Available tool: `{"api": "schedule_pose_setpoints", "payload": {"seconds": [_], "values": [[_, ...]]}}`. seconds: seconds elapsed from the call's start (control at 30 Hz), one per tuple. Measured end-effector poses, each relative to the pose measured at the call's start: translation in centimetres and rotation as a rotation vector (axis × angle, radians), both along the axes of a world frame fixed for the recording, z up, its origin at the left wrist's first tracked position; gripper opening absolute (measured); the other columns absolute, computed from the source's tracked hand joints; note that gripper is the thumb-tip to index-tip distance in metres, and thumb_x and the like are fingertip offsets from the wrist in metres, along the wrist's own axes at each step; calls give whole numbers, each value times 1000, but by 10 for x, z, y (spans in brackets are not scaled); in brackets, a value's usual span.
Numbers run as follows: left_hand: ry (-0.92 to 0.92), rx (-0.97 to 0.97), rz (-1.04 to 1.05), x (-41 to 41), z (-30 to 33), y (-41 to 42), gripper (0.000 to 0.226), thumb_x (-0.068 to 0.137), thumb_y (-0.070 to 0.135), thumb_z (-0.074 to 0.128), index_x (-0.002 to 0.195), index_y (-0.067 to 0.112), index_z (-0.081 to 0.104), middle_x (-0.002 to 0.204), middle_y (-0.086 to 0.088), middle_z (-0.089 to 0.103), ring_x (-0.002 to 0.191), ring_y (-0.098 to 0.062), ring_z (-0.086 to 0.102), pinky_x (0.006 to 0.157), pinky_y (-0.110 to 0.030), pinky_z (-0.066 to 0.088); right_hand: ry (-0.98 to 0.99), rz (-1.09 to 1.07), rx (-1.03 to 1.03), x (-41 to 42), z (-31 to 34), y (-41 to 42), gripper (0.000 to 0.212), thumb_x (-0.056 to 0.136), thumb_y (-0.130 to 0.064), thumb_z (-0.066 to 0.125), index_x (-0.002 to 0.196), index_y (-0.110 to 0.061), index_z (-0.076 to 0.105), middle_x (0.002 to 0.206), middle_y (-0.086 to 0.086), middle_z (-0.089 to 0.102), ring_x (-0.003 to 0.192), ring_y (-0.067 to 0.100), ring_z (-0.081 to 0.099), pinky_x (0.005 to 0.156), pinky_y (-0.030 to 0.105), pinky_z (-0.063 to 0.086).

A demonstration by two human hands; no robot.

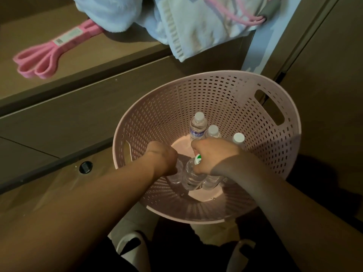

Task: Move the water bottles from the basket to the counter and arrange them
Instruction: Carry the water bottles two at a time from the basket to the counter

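A round pink perforated basket (225, 95) stands on the floor below me, holding several clear water bottles with white caps. Both my hands are down inside it. My left hand (163, 158) is closed over the top of a bottle (175, 176) near the basket's left side. My right hand (212, 156) grips the neck of another bottle (191, 178), whose green and white cap shows between the fingers; a further bottle (211, 181) stands right beside it under my wrist. Three more bottles (198, 126) stand upright behind my hands. The brown counter (98, 50) runs across the upper left.
A pink looped resistance band (51, 54) lies on the counter. Pale blue and white towels (176, 22) are heaped at the counter's right end, hanging over its edge. Cabinet fronts rise at the right. My feet in white slippers (129, 246) stand just before the basket.
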State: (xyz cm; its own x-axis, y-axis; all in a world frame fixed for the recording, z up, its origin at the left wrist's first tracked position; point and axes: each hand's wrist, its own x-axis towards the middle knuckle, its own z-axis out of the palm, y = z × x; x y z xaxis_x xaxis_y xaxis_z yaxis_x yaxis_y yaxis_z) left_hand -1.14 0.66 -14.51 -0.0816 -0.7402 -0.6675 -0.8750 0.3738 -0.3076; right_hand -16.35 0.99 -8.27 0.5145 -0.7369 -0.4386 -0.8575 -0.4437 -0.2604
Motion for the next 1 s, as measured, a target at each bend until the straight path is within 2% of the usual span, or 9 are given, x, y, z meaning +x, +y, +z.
{"api": "schedule_pose_setpoints", "payload": {"seconds": [0.2, 0.3, 0.4, 0.53, 0.63, 0.7, 0.77, 0.9, 1.0], "values": [[109, -79, 172, 9, 13, -1, 53, 91, 60, 44, 116, 18, 63, 110, -1, 66, 102, -22, 63, 78, -35, 45, -75, -52, 21, -8, 3, -4, 27, 83, -38, 64, 97, -17, 52, 87, 1, 57, 80, 20, 57, 62, 32, 42], [203, -199, 252, 14, 29, -4, 50, 88, 63, 45, 98, 19, 66, 90, 1, 63, 86, -21, 62, 73, -32, 47, -106, -76, 2, -11, 3, -5, 26, 83, -40, 62, 93, -18, 51, 82, 1, 56, 76, 19, 55, 61, 32, 41], [303, -339, 355, 24, 44, -8, 47, 83, 65, 50, 74, 20, 60, 74, 3, 61, 70, -17, 60, 66, -29, 49, -166, -122, -32, -10, 4, -8, 27, 82, -41, 63, 88, -20, 49, 81, 0, 56, 74, 18, 55, 57, 32, 37], [421, -478, 479, 28, 60, -11, 48, 84, 64, 53, 67, 19, 60, 65, 2, 63, 58, -13, 59, 53, -26, 45, -231, -186, -76, -8, 13, -18, 25, 83, -41, 64, 83, -23, 48, 76, -2, 57, 66, 14, 54, 52, 30, 33], [487, -544, 567, 35, 92, -7, 50, 85, 64, 50, 67, 18, 62, 63, 2, 62, 56, -14, 59, 52, -25, 45, -304, -268, -59, -6, 34, -23, 24, 81, -41, 66, 92, -24, 53, 81, -3, 61, 74, 17, 59, 63, 35, 47], [488, -625, 590, 38, 137, -8, 52, 86, 63, 47, 65, 18, 59, 60, 3, 55, 54, -15, 55, 50, -25, 39, -289, -342, -42, -6, 68, -24, 26, 83, -40, 68, 97, -27, 51, 84, -5, 59, 78, 16, 58, 68, 35, 47], [474, -704, 584, 40, 196, -10, 50, 86, 61, 47, 63, 17, 53, 58, 3, 48, 55, -20, 50, 52, -27, 34, -278, -390, -22, -8, 115, -24, 26, 84, -37, 69, 96, -29, 47, 84, -6, 56, 79, 14, 55, 66, 32, 42], [515, -802, 506, 42, 324, -10, 52, 83, 58, 47, 52, 17, 44, 51, -2, 49, 50, -27, 53, 47, -25, 31, -283, -377, -80, -17, 242, -25, 24, 79, -40, 67, 92, -30, 50, 82, -7, 57, 78, 16, 56, 67, 33, 47], [540, -823, 536, 44, 425, -6, 49, 81, 55, 52, 51, 17, 46, 48, -1, 47, 45, -21, 49, 45, -24, 37, -244, -325, -96, -20, 349, -24, 30, 81, -45, 65, 88, -23, 46, 70, -7, 51, 71, 22, 55, 63, 31, 38]]}}
